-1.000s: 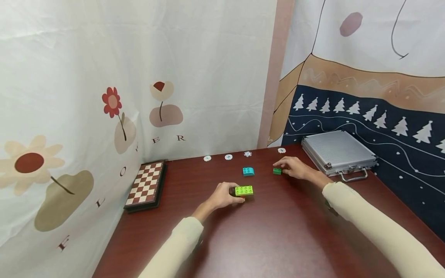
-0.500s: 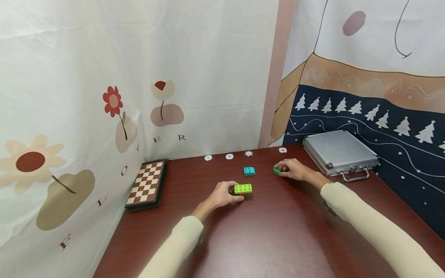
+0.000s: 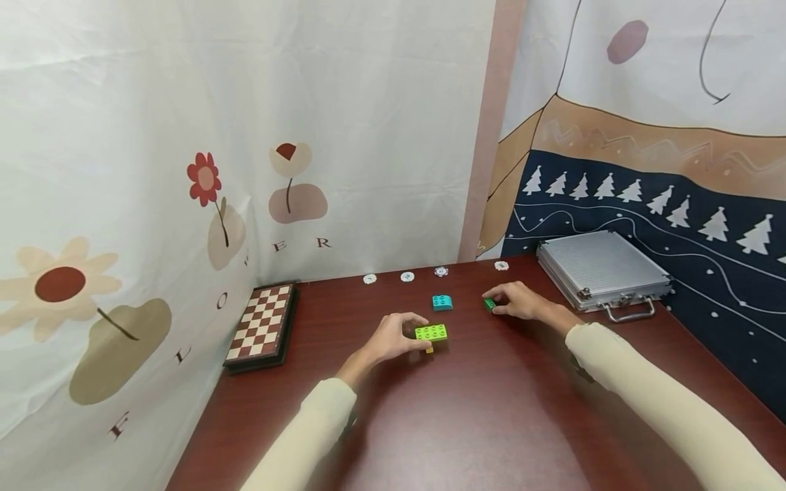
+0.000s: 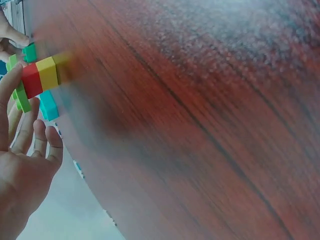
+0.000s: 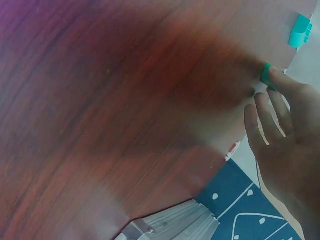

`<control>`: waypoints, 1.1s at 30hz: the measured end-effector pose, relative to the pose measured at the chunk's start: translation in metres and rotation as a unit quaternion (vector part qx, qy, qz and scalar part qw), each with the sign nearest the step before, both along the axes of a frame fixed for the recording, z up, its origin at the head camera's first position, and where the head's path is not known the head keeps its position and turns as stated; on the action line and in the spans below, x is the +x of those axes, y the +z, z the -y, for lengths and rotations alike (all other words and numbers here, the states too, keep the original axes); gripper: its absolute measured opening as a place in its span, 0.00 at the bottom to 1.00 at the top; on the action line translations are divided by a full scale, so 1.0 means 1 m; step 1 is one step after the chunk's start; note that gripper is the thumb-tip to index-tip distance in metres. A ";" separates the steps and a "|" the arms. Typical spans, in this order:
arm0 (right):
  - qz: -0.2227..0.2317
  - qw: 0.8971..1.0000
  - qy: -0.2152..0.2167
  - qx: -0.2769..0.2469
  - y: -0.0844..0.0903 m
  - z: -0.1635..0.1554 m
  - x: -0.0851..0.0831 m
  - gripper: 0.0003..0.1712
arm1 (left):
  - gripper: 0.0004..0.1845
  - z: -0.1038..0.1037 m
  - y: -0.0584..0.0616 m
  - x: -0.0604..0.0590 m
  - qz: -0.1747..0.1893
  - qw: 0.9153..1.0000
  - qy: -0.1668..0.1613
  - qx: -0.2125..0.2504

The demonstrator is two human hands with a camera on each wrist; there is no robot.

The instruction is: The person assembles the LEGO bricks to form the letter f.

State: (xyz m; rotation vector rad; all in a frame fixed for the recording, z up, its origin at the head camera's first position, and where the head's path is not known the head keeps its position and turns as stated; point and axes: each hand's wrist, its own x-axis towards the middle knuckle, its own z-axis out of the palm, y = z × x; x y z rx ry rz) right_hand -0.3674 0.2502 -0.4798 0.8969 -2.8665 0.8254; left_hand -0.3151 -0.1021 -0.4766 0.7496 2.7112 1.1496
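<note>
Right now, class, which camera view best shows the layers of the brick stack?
The left wrist view: the brick stack shows lime, red, yellow layers. The head view shows mostly its lime top; the right wrist view misses it.

Curtained tabletop [image 3: 491, 409] recording booth

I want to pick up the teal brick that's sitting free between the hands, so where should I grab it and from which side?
Probably pinch the teal brick from above across its two flat side faces. It lies alone on the table, clear of the left hand and right hand. One top edge looks rounded, so avoid gripping there.
</note>
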 end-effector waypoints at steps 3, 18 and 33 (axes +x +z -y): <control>0.002 1.000 -0.010 -0.003 -0.001 0.001 0.000 0.19 | 0.23 0.001 0.001 -0.001 -0.003 1.000 -0.001 -0.005; -0.007 0.999 -0.028 -0.016 -0.001 0.012 0.010 0.19 | 0.18 0.000 -0.003 -0.003 -0.006 1.000 0.008 -0.003; -0.030 0.999 0.015 -0.039 0.031 0.054 0.034 0.21 | 0.18 0.000 -0.005 -0.003 -0.009 1.000 0.016 -0.003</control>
